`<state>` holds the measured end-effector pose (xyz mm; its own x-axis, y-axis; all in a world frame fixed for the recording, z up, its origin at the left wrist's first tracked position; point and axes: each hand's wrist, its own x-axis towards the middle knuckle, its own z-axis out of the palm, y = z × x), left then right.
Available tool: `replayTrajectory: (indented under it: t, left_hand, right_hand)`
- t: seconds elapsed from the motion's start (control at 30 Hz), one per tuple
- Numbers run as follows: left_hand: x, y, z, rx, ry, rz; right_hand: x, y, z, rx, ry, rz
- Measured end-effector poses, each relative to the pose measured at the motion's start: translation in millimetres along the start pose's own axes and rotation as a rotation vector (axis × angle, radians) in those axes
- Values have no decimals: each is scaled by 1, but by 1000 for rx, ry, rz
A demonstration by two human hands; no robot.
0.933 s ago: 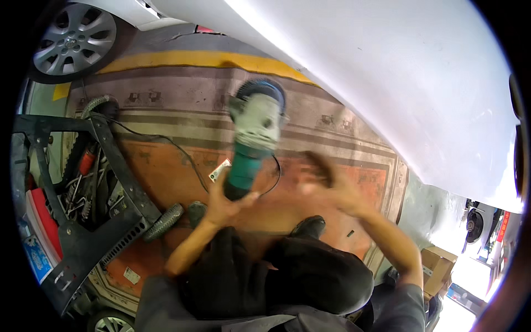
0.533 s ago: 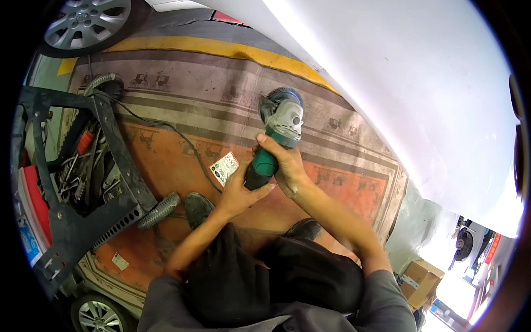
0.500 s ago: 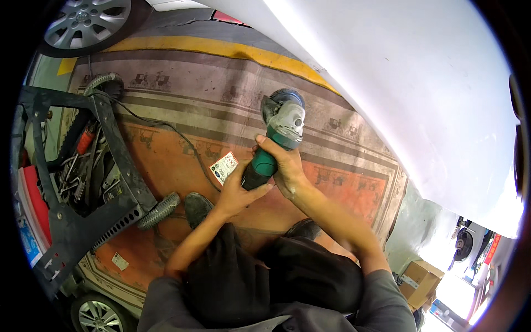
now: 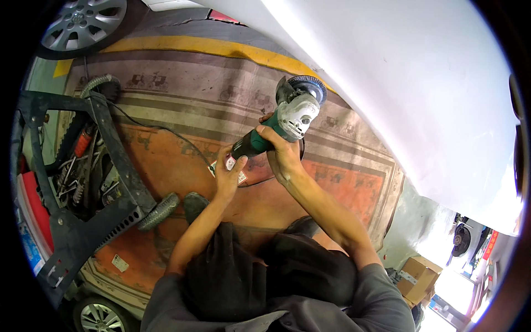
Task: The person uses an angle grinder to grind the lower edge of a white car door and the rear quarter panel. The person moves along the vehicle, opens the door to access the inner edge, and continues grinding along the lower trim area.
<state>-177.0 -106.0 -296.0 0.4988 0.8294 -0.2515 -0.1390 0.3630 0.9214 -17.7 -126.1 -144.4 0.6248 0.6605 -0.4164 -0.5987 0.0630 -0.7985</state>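
Note:
An angle grinder [image 4: 257, 141] with a green and black body and a pale metal head is held out in front of me. At its far end sits a dark toothed-looking disc [image 4: 310, 88], beside a dark guard. My right hand [image 4: 281, 148] is wrapped round the body just behind the head, its thumb on top. Around the tail end, my left hand [image 4: 228, 170] is closed with its thumb pressed up against it. A printed card [image 4: 241, 177] lies on the mat, partly hidden behind my left hand. The black cord [image 4: 166, 131] runs across the mat.
A white car panel [image 4: 420, 110] slopes down close on the right. To the left stands a black wheeled frame [image 4: 119, 149] holding tools. An orange and brown patterned mat [image 4: 326, 205] covers the floor. Cardboard boxes [image 4: 418, 276] stand at lower right.
The grinder has tilted, its head swinging up and to the right and its disc turning more into view. Both hands have moved with it, the left hand rising toward the tail.

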Motion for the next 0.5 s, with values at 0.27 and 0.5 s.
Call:
replayTrajectory:
  t: [0.27, 0.5]
  left_hand:
    - [-6, -29, -18, 243, 70, 122]
    - [15, 44, 17, 458, -314, 278]
  right_hand:
    - [14, 9, 2, -20, 39, 56]
    - [24, 3, -18, -216, 89, -64]
